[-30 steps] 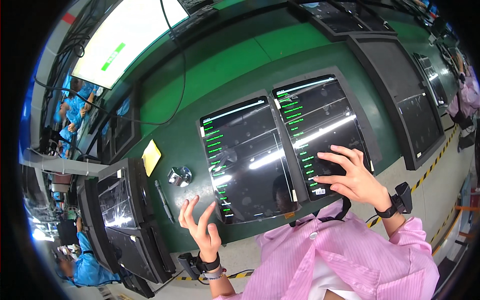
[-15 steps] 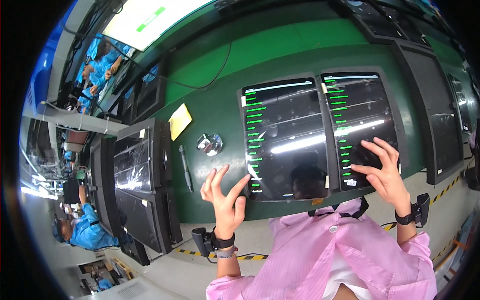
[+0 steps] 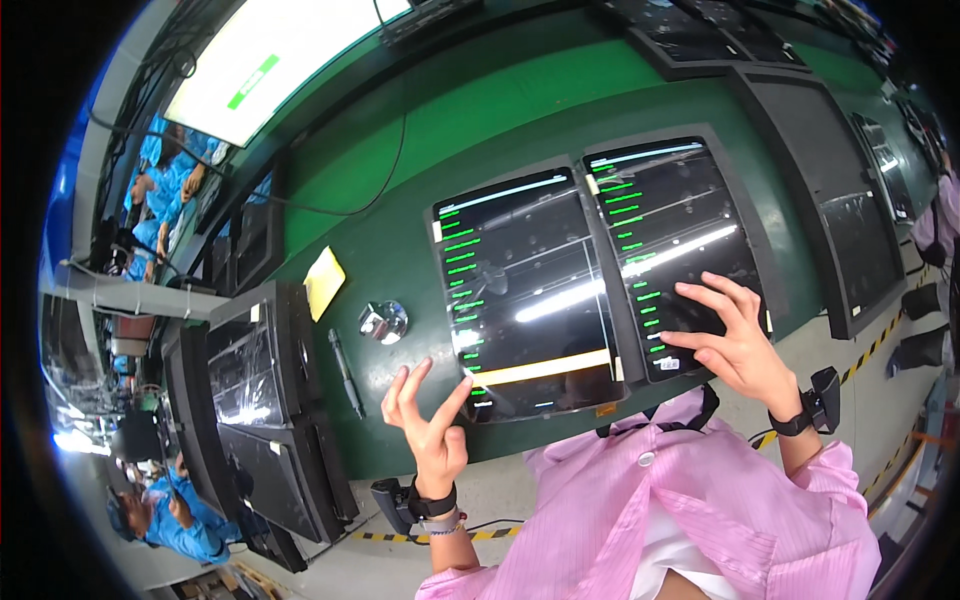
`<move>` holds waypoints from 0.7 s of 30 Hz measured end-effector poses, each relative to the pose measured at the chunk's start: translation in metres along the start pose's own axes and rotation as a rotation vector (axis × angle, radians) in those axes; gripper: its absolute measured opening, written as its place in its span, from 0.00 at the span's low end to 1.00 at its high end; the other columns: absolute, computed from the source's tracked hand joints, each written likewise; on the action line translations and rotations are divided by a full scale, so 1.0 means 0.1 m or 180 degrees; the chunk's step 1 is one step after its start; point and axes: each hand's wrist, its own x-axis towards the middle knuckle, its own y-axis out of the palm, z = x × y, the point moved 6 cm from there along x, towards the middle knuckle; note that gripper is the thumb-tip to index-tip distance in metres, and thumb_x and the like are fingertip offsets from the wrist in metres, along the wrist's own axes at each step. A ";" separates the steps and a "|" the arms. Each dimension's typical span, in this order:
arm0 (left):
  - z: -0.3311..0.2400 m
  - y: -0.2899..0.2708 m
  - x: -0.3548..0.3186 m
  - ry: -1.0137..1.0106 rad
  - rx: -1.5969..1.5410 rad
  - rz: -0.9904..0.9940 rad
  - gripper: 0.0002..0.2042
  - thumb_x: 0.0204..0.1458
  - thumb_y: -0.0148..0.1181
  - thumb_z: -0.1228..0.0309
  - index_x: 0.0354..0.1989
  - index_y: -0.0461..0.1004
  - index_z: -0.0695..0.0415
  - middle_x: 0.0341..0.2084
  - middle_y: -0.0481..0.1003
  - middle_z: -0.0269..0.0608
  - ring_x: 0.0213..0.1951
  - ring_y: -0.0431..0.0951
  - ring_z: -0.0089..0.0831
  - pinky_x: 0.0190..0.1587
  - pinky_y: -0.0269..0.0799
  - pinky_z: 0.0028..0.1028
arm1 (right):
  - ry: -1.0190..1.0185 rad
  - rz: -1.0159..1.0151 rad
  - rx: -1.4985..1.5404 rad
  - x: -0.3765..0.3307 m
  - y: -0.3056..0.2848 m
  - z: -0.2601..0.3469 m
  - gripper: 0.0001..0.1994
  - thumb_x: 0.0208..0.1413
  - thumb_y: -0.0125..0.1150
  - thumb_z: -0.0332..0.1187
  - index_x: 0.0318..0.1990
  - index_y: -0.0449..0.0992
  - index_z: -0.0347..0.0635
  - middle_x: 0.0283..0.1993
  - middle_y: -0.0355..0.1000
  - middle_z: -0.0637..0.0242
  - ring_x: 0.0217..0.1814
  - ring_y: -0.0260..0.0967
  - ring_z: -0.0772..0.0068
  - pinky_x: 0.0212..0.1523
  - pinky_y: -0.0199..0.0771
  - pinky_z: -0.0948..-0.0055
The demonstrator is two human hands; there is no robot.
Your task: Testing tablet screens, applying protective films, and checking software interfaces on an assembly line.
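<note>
Left hand (image 3: 430,430): fingers spread, holding nothing; index fingertip at left tablet (image 3: 530,300) near-left edge.
Right hand (image 3: 738,348): fingers spread, holding nothing; obscures part of right tablet (image 3: 660,215).
Tablets: two, side by side on worktop (image 3: 395,260); long axes fore-and-aft, far ends leaning left.
Left of left tablet: one shiny metal object (image 3: 383,322), one pen (image 3: 346,373), one yellow paper (image 3: 323,283).

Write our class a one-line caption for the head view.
Left hand at the left tablet, crossed low down by a bright bar; right hand over the right tablet.
</note>
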 end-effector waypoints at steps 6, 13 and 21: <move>-0.01 -0.07 0.00 -0.0033 -0.0245 -0.0320 0.27 0.59 0.29 0.52 0.44 0.76 0.54 0.51 0.65 0.48 0.57 0.57 0.46 0.59 0.45 0.40 | -0.0028 -0.0035 -0.0080 0.01 0.00 -0.03 0.12 0.50 0.53 0.36 0.42 0.78 0.56 0.61 0.58 0.67 0.64 0.48 0.60 0.59 0.44 0.60; 0.11 0.02 -0.04 -0.0874 -0.1022 -0.0515 0.25 0.61 0.28 0.57 0.52 0.67 0.63 0.50 0.67 0.52 0.49 0.67 0.43 0.48 0.63 0.36 | 0.1247 -0.1640 0.0209 -0.26 -0.44 -0.64 0.18 0.61 0.37 0.38 0.48 0.70 0.37 0.53 0.62 0.55 0.58 0.56 0.57 0.58 0.51 0.65; 0.06 0.39 -0.12 -0.2472 -0.2389 0.0449 0.36 0.59 0.24 0.45 0.58 0.56 0.69 0.55 0.61 0.54 0.56 0.60 0.39 0.59 0.52 0.33 | 0.2230 -0.1288 0.0575 -0.61 -0.28 -1.19 0.22 0.63 0.36 0.42 0.48 0.66 0.28 0.47 0.65 0.48 0.50 0.62 0.51 0.52 0.59 0.68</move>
